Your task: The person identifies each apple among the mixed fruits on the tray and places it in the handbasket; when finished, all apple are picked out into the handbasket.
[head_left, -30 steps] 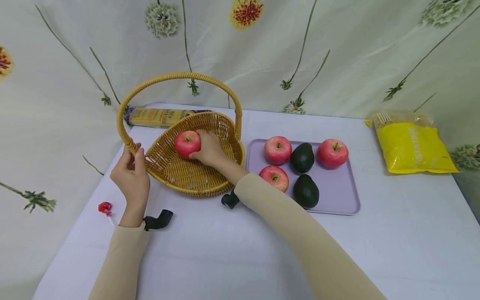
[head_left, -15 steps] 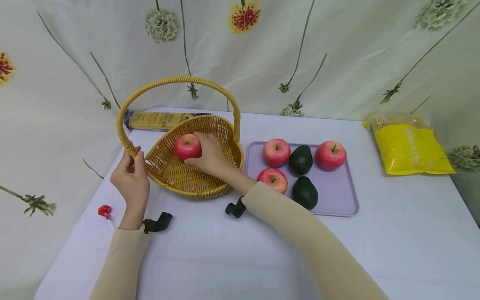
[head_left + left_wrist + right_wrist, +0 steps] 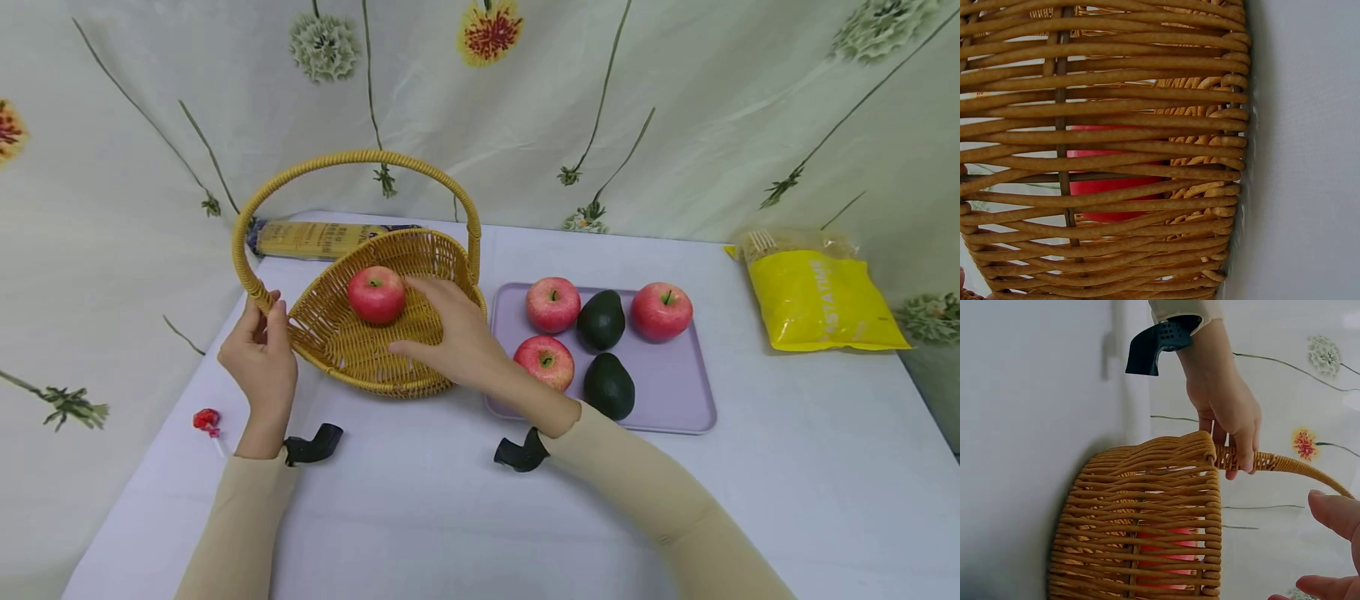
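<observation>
Compared with the frame half a second earlier, the right hand [image 3: 467, 337] has let go of the red apple [image 3: 377, 295] and is drawn back toward the right; the apple itself keeps its place, resting inside the wicker basket [image 3: 386, 357], toward its left side, stem up. The black wrist mount [image 3: 521, 451] on the right arm has shifted with it, from near the basket's front rim to a position before the lilac tray [image 3: 678, 390]. The left hand [image 3: 262, 362] is unchanged: its thumb and fingers are clamped on the lower left end of the arched handle [image 3: 360, 157], the forearm in its beige sleeve [image 3: 240, 529] rising steeply from the near edge. The right hand extends over the right part of the basket, palm facing left, with thumb and fingers spread apart and holding nothing; its forearm runs diagonally in from the lower right. The contents of the tray, three apples [image 3: 553, 305] and two avocados [image 3: 609, 387], lie as before on the tabletop [image 3: 420, 517], just to the right of the basket. In both wrist views the apple shows as a red patch through the gaps in the basket's weave.
</observation>
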{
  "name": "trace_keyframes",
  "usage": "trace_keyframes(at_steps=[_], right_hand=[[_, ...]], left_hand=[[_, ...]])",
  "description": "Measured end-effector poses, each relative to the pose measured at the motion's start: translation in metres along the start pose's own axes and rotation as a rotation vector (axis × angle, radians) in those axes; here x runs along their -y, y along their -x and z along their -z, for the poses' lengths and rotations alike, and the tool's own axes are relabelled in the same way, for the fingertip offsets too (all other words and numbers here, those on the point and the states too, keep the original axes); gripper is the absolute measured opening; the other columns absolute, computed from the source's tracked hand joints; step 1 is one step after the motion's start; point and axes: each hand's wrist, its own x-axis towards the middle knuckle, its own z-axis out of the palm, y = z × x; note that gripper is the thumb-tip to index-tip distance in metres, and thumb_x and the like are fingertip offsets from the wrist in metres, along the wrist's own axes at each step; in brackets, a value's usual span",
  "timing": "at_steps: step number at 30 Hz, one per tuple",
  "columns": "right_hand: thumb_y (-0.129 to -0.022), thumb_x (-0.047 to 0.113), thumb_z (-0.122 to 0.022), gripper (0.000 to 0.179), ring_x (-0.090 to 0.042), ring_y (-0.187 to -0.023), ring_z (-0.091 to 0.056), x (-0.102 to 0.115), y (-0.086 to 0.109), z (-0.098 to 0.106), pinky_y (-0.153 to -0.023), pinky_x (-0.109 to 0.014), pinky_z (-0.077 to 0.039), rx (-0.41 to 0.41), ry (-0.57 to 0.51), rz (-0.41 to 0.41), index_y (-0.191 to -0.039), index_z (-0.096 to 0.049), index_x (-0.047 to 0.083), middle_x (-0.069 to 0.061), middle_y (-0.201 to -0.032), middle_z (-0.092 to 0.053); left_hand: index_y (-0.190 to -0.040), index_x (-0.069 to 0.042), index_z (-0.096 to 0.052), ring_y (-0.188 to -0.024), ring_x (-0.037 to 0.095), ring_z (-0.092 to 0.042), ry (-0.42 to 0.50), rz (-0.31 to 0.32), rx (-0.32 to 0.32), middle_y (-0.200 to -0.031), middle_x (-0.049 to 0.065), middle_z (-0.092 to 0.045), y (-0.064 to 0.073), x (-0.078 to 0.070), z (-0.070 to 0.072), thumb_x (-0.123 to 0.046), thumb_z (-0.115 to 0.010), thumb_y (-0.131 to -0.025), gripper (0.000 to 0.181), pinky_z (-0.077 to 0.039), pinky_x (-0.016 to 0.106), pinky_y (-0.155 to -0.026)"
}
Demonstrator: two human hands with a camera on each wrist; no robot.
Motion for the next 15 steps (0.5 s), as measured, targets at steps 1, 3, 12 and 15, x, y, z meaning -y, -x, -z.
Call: trace_keyframes(at_steps=[1,3,12,15], right_hand=[[-0.083,0.036,-0.077,0.077,-0.019,-0.139,-0.038,-0.001,0.004,0.003,-0.112,-0.047,-0.036,-0.003,-0.001,0.005,-0.149,-0.041,0.018,-0.003,-0.15,-0.043],[-0.083,0.035,-0.077,0.076,-0.018,-0.137,-0.04,-0.004,0.013,0.008,-0.111,-0.046,-0.038,-0.008,-0.006,0.014,-0.148,-0.041,0.018,-0.002,-0.149,-0.045],[-0.082,0.037,-0.078,0.076,-0.019,-0.137,-0.042,-0.018,0.051,0.04,-0.109,-0.047,-0.04,-0.041,-0.041,-0.042,-0.147,-0.043,0.024,0.002,-0.148,-0.046],[-0.08,0.033,-0.08,0.075,-0.02,-0.131,-0.047,-0.026,0.062,0.052,-0.105,-0.045,-0.045,-0.072,-0.036,-0.02,-0.146,-0.045,0.021,0.0,-0.143,-0.051]], left_hand=[[-0.129,-0.014,-0.065,-0.093,-0.009,-0.06,-0.002,0.001,0.0,-0.115,0.004,-0.073,0.0,0.0,0.0,-0.026,-0.06,-0.097,0.034,-0.049,0.007,-0.077],[-0.129,-0.014,-0.065,-0.093,-0.009,-0.06,-0.005,0.001,0.0,-0.115,0.004,-0.073,0.0,0.0,0.0,-0.026,-0.06,-0.097,0.035,-0.049,0.007,-0.077],[-0.131,-0.015,-0.064,-0.095,-0.008,-0.061,0.006,0.012,0.004,-0.116,0.005,-0.072,0.0,0.0,0.0,-0.028,-0.06,-0.097,0.036,-0.049,0.008,-0.078],[-0.131,-0.015,-0.063,-0.095,-0.008,-0.061,0.005,0.013,0.003,-0.116,0.005,-0.072,0.0,0.0,0.0,-0.028,-0.059,-0.097,0.036,-0.049,0.008,-0.078]])
